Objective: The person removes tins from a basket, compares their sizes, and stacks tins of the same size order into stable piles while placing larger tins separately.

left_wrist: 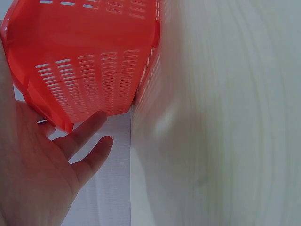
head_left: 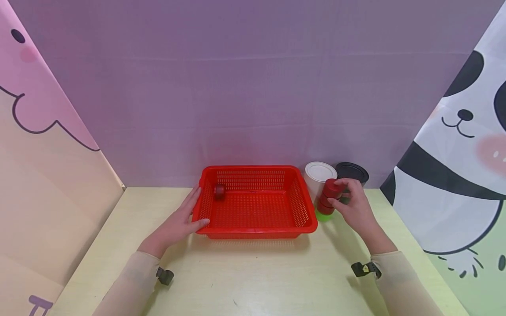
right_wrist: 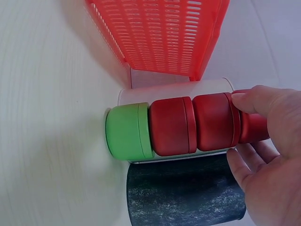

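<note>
A stack of small round lidded jars stands to the right of a red plastic basket. At its bottom sits a green jar, with red jars above it. My right hand grips the top red jar between thumb and fingers; its thumb lies near the lid of the jar below. My left hand rests on the basket's left rim, its fingers spread and mostly straight. Another small dark red jar lies in the basket's back left corner.
Behind the stack stand a white canister and a black canister, close together near the back wall. A purple cloth wall closes off the rear of the pale wooden table. Cartoon-printed panels flank both sides.
</note>
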Tool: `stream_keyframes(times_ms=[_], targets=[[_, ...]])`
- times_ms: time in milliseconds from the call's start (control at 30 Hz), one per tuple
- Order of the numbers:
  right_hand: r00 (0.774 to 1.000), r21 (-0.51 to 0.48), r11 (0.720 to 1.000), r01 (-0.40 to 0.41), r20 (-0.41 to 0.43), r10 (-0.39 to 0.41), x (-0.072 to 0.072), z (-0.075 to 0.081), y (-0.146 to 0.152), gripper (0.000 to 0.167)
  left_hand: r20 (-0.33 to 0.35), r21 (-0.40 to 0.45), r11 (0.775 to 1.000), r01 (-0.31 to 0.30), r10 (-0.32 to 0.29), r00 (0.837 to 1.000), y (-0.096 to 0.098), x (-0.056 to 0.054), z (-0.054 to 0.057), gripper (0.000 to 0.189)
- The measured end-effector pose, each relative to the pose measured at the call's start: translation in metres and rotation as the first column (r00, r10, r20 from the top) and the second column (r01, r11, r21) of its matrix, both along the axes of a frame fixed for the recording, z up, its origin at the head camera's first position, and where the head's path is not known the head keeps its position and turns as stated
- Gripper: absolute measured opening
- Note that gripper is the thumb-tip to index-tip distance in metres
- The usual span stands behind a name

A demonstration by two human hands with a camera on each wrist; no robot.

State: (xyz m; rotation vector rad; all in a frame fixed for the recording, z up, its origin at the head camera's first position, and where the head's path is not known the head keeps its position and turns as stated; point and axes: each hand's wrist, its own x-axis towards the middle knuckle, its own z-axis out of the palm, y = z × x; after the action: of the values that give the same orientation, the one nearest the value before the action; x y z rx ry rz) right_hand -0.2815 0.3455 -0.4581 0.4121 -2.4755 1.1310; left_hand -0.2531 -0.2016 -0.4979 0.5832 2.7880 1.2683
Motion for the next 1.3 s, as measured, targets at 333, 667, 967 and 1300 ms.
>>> stream_keyframes(times_ms=[333, 667, 967, 1300], targets=[[0.998, -0.033, 0.999, 0.004, 0.062, -0.002, -0.001, -0.001, 0.002, 0.06, 0.008, 0.001, 1.0, -0.003, 0.003, 1.0, 0.0, 0.0, -0.001, 0.116], [0.997, -0.05, 0.999, 0.007, 0.077, -0.003, 0.0, -0.002, 0.003, 0.063, 0.005, -0.001, 1.0, -0.002, 0.002, 1.0, 0.001, 0.001, -0.001, 0.116], [1.0, -0.056, 0.998, 0.008, 0.026, -0.006, 0.0, -0.001, 0.002, 0.067, 0.01, 0.006, 1.0, -0.005, 0.005, 1.0, 0.001, 0.001, 0.0, 0.116], [0.986, -0.071, 0.992, 0.103, -0.127, -0.111, 0.003, 0.012, -0.005, 0.063, 0.011, 0.001, 1.0, -0.003, 0.003, 1.0, 0.0, -0.001, -0.001, 0.115]])
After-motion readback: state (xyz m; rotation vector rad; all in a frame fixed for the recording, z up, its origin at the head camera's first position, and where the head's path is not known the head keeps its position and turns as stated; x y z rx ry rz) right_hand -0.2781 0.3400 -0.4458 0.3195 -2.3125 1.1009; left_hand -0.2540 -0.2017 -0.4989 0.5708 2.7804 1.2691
